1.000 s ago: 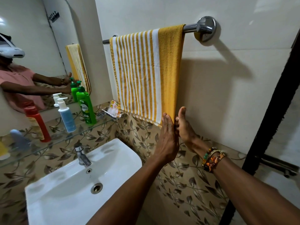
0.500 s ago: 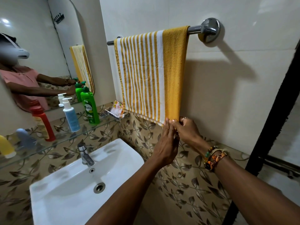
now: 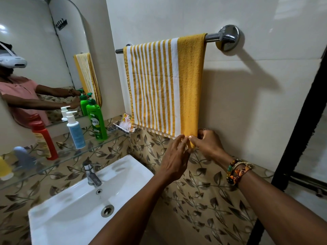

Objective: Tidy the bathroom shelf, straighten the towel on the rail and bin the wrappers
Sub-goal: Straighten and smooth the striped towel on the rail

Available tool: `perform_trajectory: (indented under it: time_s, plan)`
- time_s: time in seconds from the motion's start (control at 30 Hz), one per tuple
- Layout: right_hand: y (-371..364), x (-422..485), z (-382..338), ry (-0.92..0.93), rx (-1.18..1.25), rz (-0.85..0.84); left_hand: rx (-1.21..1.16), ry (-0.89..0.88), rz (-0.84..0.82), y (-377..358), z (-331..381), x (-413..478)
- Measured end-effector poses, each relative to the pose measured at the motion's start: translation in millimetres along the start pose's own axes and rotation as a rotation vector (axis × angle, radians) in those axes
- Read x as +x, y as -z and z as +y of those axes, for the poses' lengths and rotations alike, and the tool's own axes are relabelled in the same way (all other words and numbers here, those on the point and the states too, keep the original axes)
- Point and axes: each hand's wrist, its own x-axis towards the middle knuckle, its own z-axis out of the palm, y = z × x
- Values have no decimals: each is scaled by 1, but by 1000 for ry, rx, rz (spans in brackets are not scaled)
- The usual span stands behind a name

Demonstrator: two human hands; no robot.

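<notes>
Towel point(image 3: 164, 85) hangs long-axis vertical on rail point(image 3: 213, 37); left hand point(image 3: 174, 156), right hand point(image 3: 208, 145) pinch bottom corner.

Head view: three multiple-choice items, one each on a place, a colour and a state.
1. The green plastic pump bottle stands: A in the white sink; B on the clear glass shelf; C on the floor.
2. The striped terry towel has stripes of: A blue and white; B yellow and white; C red and grey.
3. The left hand and right hand: A hang idle; B turn the tap; C pinch the towel's lower corner.
Key: B, its base sits on the glass; B, yellow bands on white; C, fingertips close on that corner.
</notes>
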Motion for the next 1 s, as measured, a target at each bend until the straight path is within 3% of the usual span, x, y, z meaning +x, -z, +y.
perform_trajectory:
  time_s: [0.17,0.37,0.73,0.87,1.0]
  plan:
    - [2,3,-4,30,65,111,49,-92,84,21,-10,13]
    - [-4,4,-15,49,113,239,-52,1,127,52,-37,40]
    - [-11,14,-33,29,68,388,-276,267,391,142,-83,128]
    - [-12,13,-35,-3,65,412,-349,335,379,165,-118,157]
    - [-11,11,-36,-20,74,409,-507,451,265,172,-155,170]
